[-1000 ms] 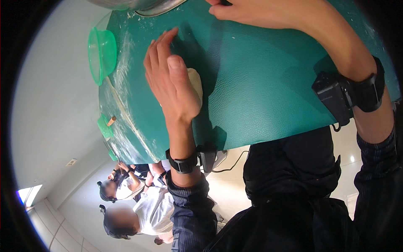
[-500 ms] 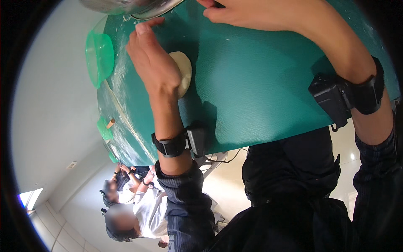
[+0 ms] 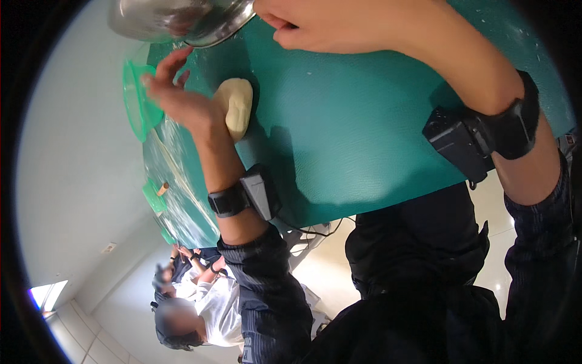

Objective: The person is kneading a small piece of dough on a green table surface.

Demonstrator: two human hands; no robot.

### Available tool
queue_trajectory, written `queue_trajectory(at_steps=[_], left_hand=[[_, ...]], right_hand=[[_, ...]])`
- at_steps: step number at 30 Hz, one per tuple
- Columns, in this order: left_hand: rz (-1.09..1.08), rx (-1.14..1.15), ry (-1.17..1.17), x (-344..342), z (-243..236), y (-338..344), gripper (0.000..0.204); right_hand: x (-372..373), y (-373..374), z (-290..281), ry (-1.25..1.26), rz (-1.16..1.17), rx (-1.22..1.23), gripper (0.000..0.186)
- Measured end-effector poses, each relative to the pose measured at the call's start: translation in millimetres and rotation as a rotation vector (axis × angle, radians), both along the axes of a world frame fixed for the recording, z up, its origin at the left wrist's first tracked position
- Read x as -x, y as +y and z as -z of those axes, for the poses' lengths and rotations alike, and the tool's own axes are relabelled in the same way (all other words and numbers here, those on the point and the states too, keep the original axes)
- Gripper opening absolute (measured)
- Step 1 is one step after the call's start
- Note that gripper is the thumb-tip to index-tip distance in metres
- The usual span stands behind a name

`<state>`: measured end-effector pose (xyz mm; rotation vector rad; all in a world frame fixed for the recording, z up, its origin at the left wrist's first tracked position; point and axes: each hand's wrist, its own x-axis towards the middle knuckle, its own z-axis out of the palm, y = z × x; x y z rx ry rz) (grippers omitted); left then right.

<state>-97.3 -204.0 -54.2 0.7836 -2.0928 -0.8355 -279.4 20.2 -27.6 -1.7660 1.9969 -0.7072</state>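
Observation:
A pale, oblong lump of dough (image 3: 241, 100) lies on the green mat (image 3: 339, 133), creased along its top. Close at its left is my left hand (image 3: 182, 100), fingers spread and slightly blurred, with its wrist edge overlapping the dough. My right hand (image 3: 327, 27) is at the top of the view beside the rim of a shiny metal bowl (image 3: 212, 27). Its fingers are curled in, and whatever they hold, if anything, is hidden. Both wrists carry black straps with a black box.
A clear green plastic bowl (image 3: 136, 100) stands at the left edge. Farther along that side are a smaller green container (image 3: 154, 197) with a brown stick and floury smears on the mat. Two people sit at the lower left; one wears a white shirt (image 3: 215, 315).
My left hand has shifted left, its fingers spreading, and more of the dough shows. The dough looks longer and creased, where a rounded flat edge showed before. My right hand stays curled.

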Motion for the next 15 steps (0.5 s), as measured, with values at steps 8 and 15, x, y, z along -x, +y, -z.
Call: queue_trajectory(at_steps=[8,15], left_hand=[[0.007,-0.121,0.022,-73.0,-28.0,54.7,0.057],[-0.096,0.033,-0.301,-119.1,4.8,114.9,0.047]], right_hand=[[17.9,33.1,6.2,0.031,0.025,0.147,0.032],[12.3,35.0,6.6,0.037,0.046,0.160,0.033]])
